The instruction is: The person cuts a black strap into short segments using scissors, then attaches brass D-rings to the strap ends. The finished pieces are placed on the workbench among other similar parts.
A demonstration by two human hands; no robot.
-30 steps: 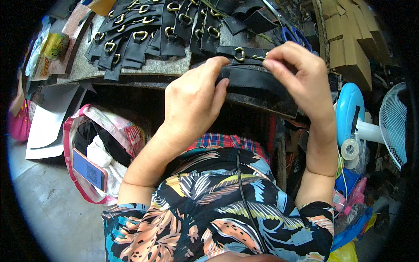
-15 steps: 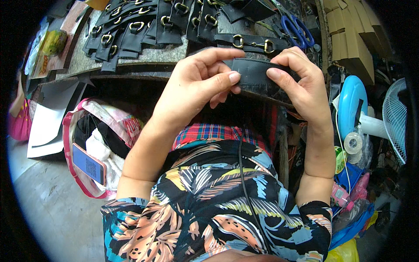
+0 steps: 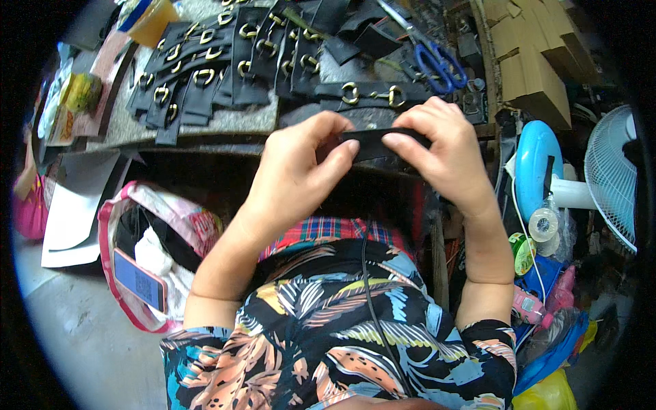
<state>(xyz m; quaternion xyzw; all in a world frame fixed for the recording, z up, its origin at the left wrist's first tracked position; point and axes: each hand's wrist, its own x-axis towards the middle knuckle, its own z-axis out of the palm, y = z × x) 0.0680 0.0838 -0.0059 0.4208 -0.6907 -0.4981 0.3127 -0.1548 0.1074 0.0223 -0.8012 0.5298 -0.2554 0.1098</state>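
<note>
A short black leather strip point(image 3: 372, 145) is stretched between my two hands, just over the front edge of the workbench. One end is pinched by my left hand point(image 3: 301, 160), thumb on top. At the other end my right hand point(image 3: 443, 154) grips it between thumb and fingers. Just beyond lies a black strap with gold horsebit hardware point(image 3: 374, 94). Scissors with blue handles point(image 3: 441, 65) rest on the bench at the back right. Many black leather straps with gold rings point(image 3: 205, 76) are laid out in rows at the back left.
Brown cardboard pieces point(image 3: 533, 75) stand at the right, above a blue round object point(image 3: 540, 160) and a white fan point(image 3: 611, 181). On the left, a pink-edged bag point(image 3: 109, 239) holds a phone point(image 3: 140, 280). Plastic bags point(image 3: 557, 365) lie at lower right.
Both hands have moved a little nearer to me and left with the strip. The strip has tilted, its stitched face now turned away. My left index finger has curled in. The whole view has shifted slightly.
</note>
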